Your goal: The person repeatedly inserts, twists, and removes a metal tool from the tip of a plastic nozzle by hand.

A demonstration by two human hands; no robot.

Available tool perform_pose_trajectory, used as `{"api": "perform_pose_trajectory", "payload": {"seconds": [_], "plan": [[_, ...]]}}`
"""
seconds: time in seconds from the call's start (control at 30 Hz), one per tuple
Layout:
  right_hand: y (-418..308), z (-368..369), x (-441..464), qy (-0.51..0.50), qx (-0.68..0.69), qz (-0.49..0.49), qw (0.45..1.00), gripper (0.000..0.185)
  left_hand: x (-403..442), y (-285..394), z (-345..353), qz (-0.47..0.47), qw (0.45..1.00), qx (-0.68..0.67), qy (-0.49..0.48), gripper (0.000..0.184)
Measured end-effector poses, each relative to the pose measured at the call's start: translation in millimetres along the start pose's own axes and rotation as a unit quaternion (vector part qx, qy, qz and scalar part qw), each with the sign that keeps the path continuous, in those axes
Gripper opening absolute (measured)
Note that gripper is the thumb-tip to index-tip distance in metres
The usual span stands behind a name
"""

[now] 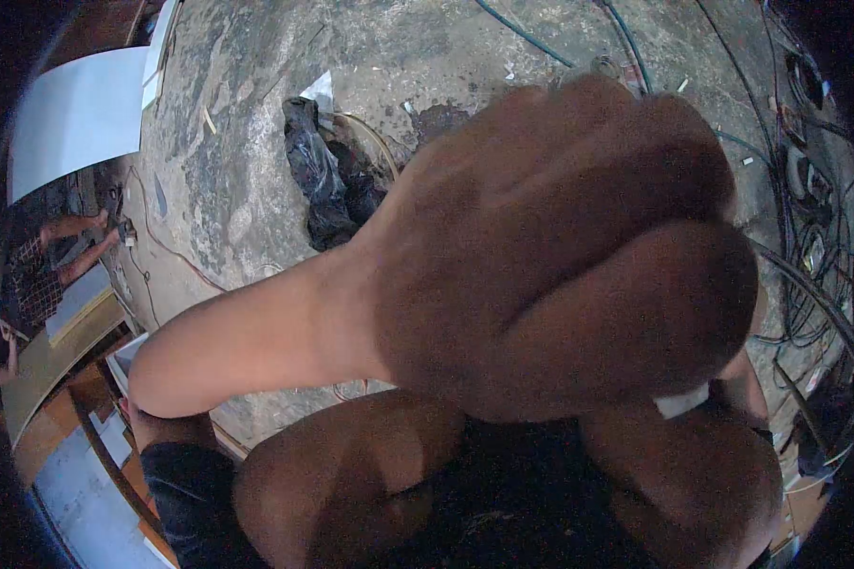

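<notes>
My left hand (569, 256) fills the middle of the view, very close to the camera, with its back towards me. Its fingers are curled into a closed shape, and anything inside them is hidden. The left forearm reaches in from the lower left. Only a strip of my right arm (745, 391) shows at the right, beside my knee; the right hand itself is hidden behind the left one. A small pale object (683, 403), too covered to name, shows below the left hand, near the right arm.
My bent knees frame the bottom. A black plastic bag (318, 175) lies on the stained concrete floor (237, 142). Cables and hoses (811, 284) tangle at the right. A white panel (81, 119) stands upper left, above another person's legs (85, 256). Wooden pieces (62, 351) lie lower left.
</notes>
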State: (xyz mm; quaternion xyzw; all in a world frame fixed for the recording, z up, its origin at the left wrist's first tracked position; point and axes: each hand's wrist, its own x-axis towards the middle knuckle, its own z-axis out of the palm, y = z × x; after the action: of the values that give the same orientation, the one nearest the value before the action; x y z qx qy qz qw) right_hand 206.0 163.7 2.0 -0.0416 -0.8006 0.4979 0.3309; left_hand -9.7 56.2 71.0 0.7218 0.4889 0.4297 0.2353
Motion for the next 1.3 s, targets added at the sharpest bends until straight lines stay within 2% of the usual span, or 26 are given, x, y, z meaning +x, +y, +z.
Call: {"api": "perform_pose_trajectory", "payload": {"seconds": [0.2,0.27,0.33,0.4,0.43,0.5,0.63,0.67,0.7,0.83,0.9,0.93,1.0,1.03,1.1,1.13,1.2,1.3], "plan": [[3,-12,-1,-0.068,-0.061,-0.014,0.996,0.023,-5,2,7,0.006,1.000,-0.014,0.011,0.038],[2,-9,-2,-0.042,-0.055,-0.010,0.998,0.022,-3,7,11,0.012,1.000,-0.019,0.015,0.038],[1,8,-6,0.021,0.009,0.013,1.000,0.022,2,14,14,0.017,0.999,-0.023,0.021,0.038],[1,9,-5,0.013,0.034,0.022,0.999,0.022,6,18,22,0.020,0.999,-0.027,0.028,0.038],[2,-2,0,-0.036,0.014,0.015,0.999,0.022,7,20,25,0.019,0.999,-0.029,0.026,0.039],[-5,-9,11,-0.062,0.015,0.010,0.998,0.022,8,21,29,0.013,0.999,-0.029,0.028,0.039],[7,5,0,0.009,0.071,-0.024,0.997,0.022,8,23,29,0.006,0.999,-0.030,0.028,0.040],[-5,18,28,0.018,0.071,-0.034,0.997,0.021,7,26,29,0.003,0.999,-0.028,0.032,0.040],[11,10,1,0.028,0.071,-0.045,0.996,0.021,7,25,29,0.000,0.999,-0.027,0.032,0.040],[8,13,-2,0.053,0.051,-0.043,0.996,0.019,7,29,29,-0.012,0.999,-0.026,0.033,0.041],[-2,5,2,0.004,0.007,-0.004,1.000,0.019,6,30,28,-0.018,0.999,-0.023,0.031,0.041],[-16,-8,10,-0.052,-0.033,0.035,0.997,0.019,6,28,27,-0.021,0.999,-0.024,0.026,0.041],[-15,-10,12,-0.068,-0.019,0.034,0.997,0.019,5,30,19,-0.030,0.999,-0.018,0.024,0.042],[1,1,7,-0.028,0.035,-0.006,0.999,0.019,3,30,18,-0.037,0.999,-0.015,0.020,0.042],[3,-2,4,-0.048,0.028,-0.015,0.998,0.018,3,31,14,-0.048,0.999,-0.013,0.013,0.042],[-12,-15,11,-0.107,-0.033,0.018,0.994,0.018,3,31,13,-0.054,0.998,-0.012,0.009,0.043],[-17,-22,15,-0.151,-0.087,0.023,0.984,0.019,3,32,9,-0.062,0.998,-0.008,0.002,0.043],[-1,-15,12,-0.100,-0.048,-0.043,0.993,0.019,3,31,6,-0.074,0.997,-0.002,-0.005,0.044]]}}
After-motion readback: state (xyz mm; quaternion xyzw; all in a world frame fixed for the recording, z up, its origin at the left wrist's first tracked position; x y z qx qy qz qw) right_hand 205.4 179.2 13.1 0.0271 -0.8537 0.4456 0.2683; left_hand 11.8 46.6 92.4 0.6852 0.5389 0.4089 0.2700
